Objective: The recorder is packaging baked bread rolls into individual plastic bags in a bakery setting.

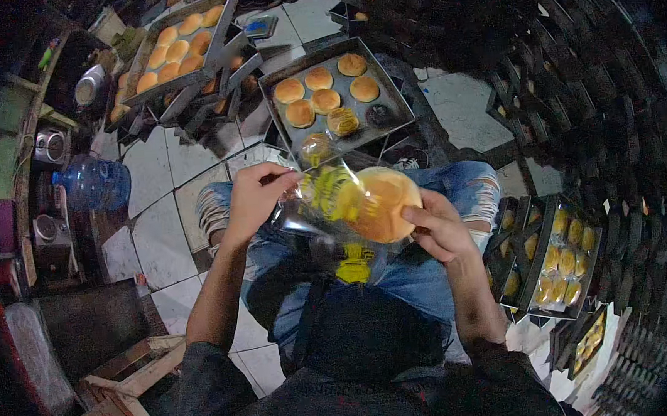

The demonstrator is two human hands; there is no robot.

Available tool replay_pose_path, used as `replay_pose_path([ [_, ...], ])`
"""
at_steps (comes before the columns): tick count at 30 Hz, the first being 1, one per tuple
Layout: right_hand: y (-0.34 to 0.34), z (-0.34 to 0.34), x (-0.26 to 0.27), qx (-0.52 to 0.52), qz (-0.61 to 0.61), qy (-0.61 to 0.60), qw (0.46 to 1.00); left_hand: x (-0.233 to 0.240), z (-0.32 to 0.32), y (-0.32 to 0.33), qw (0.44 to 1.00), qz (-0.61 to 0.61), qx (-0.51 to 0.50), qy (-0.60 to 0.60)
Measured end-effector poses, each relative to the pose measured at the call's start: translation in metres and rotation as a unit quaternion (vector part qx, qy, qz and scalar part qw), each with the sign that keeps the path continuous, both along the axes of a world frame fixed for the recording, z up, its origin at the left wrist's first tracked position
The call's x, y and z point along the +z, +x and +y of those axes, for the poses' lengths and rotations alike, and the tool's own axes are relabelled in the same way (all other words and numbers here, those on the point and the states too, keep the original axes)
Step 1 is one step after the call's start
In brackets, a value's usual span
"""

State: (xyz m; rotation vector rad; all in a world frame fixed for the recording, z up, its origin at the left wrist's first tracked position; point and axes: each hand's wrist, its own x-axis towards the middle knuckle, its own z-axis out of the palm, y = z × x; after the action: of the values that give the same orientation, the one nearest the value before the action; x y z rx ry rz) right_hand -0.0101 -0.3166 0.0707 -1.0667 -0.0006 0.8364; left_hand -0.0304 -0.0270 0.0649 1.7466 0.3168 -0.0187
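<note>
A round golden bread bun (384,204) is in my right hand (442,223), thumb on top, its left part inside the mouth of a clear plastic bag (321,203) with yellow print. My left hand (266,192) pinches the bag's edge between thumb and fingers. On my lap, under the bag, lies more yellow-printed clear plastic (355,263). Just beyond my hands a metal baking tray (403,123) holds several loose buns (325,101); its near corner is partly hidden behind the bag.
Stacked trays of unwrapped buns (176,51) stand at the upper left. To the right, another tray (596,271) holds several bagged buns (552,259). A large blue water bottle (96,181) lies on the left, above a wooden frame (134,378). Dark stacked trays fill the far right.
</note>
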Motion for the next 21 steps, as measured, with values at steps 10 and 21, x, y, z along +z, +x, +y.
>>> replay_pose_path([
  [10,-0.021,0.073,0.011,-0.201,0.010,0.178,0.963,-0.004,-0.078,-0.004,0.671,-0.201,-0.079,-0.709],
  [21,-0.003,0.071,0.033,-0.118,-0.225,-0.057,0.966,-0.012,-0.103,-0.017,0.809,-0.155,0.045,-0.565],
])
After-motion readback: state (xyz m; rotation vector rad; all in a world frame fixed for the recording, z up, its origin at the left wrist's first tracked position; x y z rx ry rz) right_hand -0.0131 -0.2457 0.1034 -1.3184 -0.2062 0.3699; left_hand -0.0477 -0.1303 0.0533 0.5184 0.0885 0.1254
